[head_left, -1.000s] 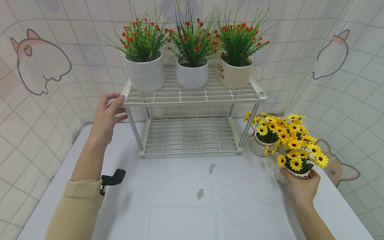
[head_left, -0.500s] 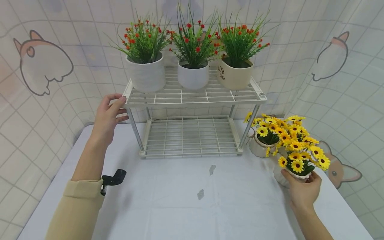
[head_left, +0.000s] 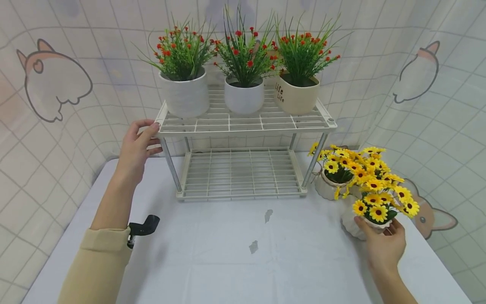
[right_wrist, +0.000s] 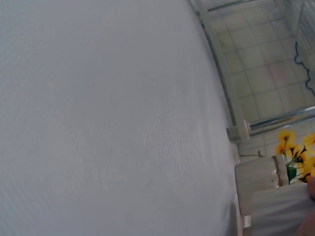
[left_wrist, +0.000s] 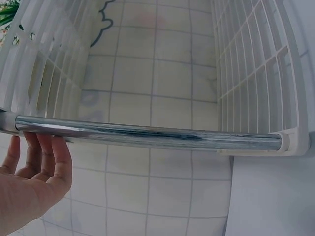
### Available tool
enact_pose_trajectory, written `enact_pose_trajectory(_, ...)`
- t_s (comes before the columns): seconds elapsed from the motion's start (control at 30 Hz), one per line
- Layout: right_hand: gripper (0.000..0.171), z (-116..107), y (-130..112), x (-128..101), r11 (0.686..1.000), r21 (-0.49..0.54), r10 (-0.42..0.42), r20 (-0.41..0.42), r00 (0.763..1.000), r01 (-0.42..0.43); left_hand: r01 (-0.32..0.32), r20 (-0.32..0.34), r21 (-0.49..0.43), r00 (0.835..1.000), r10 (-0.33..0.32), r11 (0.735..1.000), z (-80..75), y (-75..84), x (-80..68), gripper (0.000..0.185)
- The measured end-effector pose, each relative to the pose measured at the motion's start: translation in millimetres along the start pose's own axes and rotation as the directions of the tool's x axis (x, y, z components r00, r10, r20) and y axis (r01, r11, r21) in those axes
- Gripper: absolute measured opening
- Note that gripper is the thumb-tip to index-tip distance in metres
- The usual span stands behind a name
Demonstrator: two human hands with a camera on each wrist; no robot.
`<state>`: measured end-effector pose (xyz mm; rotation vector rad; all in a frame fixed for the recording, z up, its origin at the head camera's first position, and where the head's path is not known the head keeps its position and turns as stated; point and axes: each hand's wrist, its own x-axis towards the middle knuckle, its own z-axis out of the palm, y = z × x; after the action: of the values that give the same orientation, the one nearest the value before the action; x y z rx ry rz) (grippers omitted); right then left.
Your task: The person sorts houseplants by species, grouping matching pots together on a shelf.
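My left hand (head_left: pixel 133 147) holds the front left corner of a white two-tier wire rack (head_left: pixel 247 132), thumb on top. In the left wrist view, its fingers lie against the metal post (left_wrist: pixel 147 136) near the upper shelf. At the right, my right hand (head_left: pixel 383 245) grips a white flowerpot (head_left: pixel 351 221) of yellow daisy-like flowers (head_left: pixel 378 213); the palm hides part of the pot. Behind it stands another white flowerpot (head_left: pixel 327 188) with yellow flowers, beside the rack's right post. The right wrist view shows the held pot in front of that other pot (right_wrist: pixel 257 179).
Three pots with red-flowered grassy plants stand on the upper shelf: a white one (head_left: pixel 186 95), a smaller white one (head_left: pixel 244 98) and a cream one (head_left: pixel 297 96). The lower shelf (head_left: pixel 243 173) is bare wire. White cloth (head_left: pixel 212 245) covers the table; tile-patterned sheeting (head_left: pixel 106 76) hangs around it.
The pot in my right hand has tilted slightly, its base shifting left and its flowers a little to the right. My left hand stays on the rack's corner.
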<state>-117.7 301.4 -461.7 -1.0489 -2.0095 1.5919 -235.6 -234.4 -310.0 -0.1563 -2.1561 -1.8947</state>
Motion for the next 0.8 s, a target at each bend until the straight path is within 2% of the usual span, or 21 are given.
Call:
enact_pose_trajectory(0.07,0.106,1,-1,-6,1.0,0.008,-0.03,0.015,0.999,0.03,0.002,-0.003,0.006,1.0,-0.002,1.0,-0.2,0.0,0.0,0.039)
enact_pose_trajectory(0.2,0.103,4,-5,-17,0.996,-0.04,-0.08,0.066,0.995,0.083,0.006,-0.008,0.008,1.0,-0.006,1.0,-0.3,0.0,0.2,0.04)
enact_pose_trajectory(0.4,0.105,13,-12,-34,0.987,-0.094,-0.114,0.163,0.98,0.131,0.012,-0.008,-0.004,1.0,-0.012,1.0,0.0,-0.3,0.3,0.039)
enact_pose_trajectory(0.53,0.104,22,-15,-43,0.986,-0.067,-0.133,0.237,0.962,0.153,0.009,-0.009,-0.015,1.0,-0.009,1.0,0.7,-0.6,0.9,0.038)
enact_pose_trajectory(0.8,0.091,42,-28,-64,0.981,0.003,-0.179,0.388,0.904,0.193,0.018,-0.01,-0.032,1.0,-0.018,0.999,-0.4,0.8,0.7,0.037)
